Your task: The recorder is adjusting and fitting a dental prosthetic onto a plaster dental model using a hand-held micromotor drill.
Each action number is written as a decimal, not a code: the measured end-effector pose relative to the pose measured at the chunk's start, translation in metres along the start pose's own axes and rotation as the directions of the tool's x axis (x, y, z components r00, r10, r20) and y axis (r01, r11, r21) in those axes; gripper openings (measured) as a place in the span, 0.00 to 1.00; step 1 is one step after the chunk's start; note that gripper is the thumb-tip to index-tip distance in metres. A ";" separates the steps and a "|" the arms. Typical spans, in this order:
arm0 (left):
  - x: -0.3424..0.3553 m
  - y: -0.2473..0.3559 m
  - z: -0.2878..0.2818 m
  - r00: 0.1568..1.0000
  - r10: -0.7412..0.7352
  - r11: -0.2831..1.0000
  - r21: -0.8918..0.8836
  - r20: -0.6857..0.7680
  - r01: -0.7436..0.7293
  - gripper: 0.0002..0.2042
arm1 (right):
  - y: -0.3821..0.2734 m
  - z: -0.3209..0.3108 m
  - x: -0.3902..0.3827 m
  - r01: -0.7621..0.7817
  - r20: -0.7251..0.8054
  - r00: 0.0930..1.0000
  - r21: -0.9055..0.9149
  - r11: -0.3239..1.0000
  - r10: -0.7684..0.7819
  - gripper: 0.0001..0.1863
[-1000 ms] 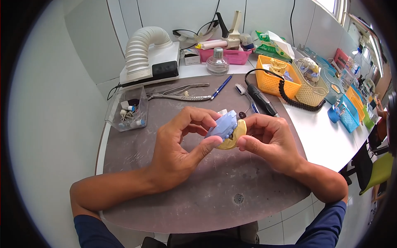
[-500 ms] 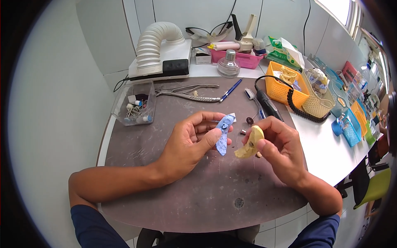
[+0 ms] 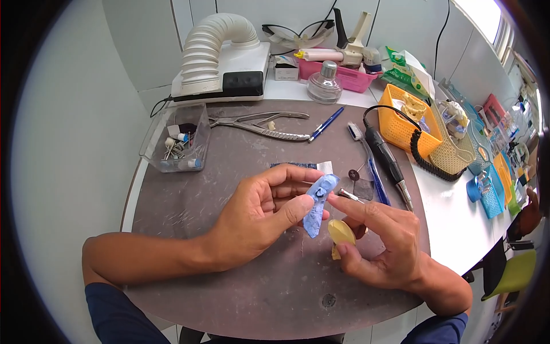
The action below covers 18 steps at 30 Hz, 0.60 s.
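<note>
Over the worktop point(image 3: 246, 298), btwn front & back edges, we should hold L hand point(image 3: 260, 215) steady, pinching blue dental piece point(image 3: 314, 220), while R hand point(image 3: 392, 246) grips yellow dental cast point(image 3: 342, 231), index extended.

Brown-grey worktop point(image 3: 200, 301), curved near edge, scuffed; I see white counter point(image 3: 458, 221) beyond it and along the right. On the worktop, far left corner: clear plastic box point(image 3: 153, 156), small parts inside. Right of that, metal pliers point(image 3: 269, 133), handles spread, then blue pen point(image 3: 326, 124), slanted. Farther right: toothbrush point(image 3: 376, 176) just beside black handpiece point(image 3: 382, 152); small dark disc point(image 3: 353, 175) near the brush. White counter, far side, left to right: white hose unit point(image 3: 255, 55), glass bottle point(image 3: 325, 90), pink basket point(image 3: 356, 82). Far right: orange basket point(image 3: 409, 143), beige basket point(image 3: 450, 157), blue basket point(image 3: 492, 199).
</note>
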<state>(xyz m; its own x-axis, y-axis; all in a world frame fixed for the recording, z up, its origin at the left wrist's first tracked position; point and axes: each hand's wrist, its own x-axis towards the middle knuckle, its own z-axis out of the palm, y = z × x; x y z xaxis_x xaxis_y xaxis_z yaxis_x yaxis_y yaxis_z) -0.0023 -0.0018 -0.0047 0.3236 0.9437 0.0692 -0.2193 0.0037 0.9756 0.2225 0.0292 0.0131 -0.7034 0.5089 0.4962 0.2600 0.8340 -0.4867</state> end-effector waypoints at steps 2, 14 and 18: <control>0.000 0.000 -0.001 1.000 -0.006 1.000 -0.010 0.005 0.006 0.22 | 0.000 0.000 0.000 0.005 0.014 1.000 -0.003 1.000 -0.005 0.31; 0.000 -0.001 -0.001 1.000 0.000 1.000 -0.027 0.024 0.001 0.23 | -0.001 0.000 0.001 0.023 0.021 1.000 0.005 1.000 -0.023 0.31; 0.000 -0.001 -0.001 1.000 0.000 1.000 -0.019 0.024 0.000 0.23 | -0.001 0.001 0.001 0.044 0.021 0.999 -0.012 0.999 -0.043 0.31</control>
<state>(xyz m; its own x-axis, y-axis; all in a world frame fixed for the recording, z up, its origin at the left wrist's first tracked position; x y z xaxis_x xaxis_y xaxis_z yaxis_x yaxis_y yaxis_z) -0.0029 -0.0019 -0.0060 0.3455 0.9354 0.0746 -0.2370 0.0101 0.9715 0.2207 0.0288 0.0140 -0.7276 0.4676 0.5020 0.2366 0.8578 -0.4562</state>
